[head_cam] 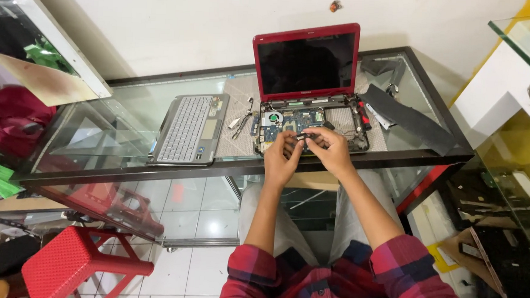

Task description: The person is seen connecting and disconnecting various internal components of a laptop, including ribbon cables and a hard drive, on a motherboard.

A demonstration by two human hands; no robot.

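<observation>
On the glass tabletop (128, 111), framed in dark metal: a red laptop (308, 66) with its lid upright, screen dark, top cover off, motherboard (290, 121) and small cooling fan (273, 115) laid bare. Just left of it, the detached silver keyboard panel (188, 130), keys up, resting flat near the front edge. Between panel and open base, a few small metal bits and a tool or two, too small to tell apart. Right of the base, a red-handled screwdriver (362, 113) lying along the chassis edge, and beyond it a long black strip (408, 119) set at an angle across the glass.

Over the front of the open base, both hands together. Left hand (281, 159) with fingers curled inward, tips pinched on the near end of a small dark part (306, 135); right hand (332, 149) likewise closed on its other end, thumb and forefinger clamped. Held just above the motherboard, roughly level; possibly a bracket or a short cable piece, blurred at this range. Whether touching the board beneath: cannot tell.

Below the glass, grey trousers and red plaid sleeves (403, 271). On the tiled floor at lower left, a red plastic stool (75, 260).
</observation>
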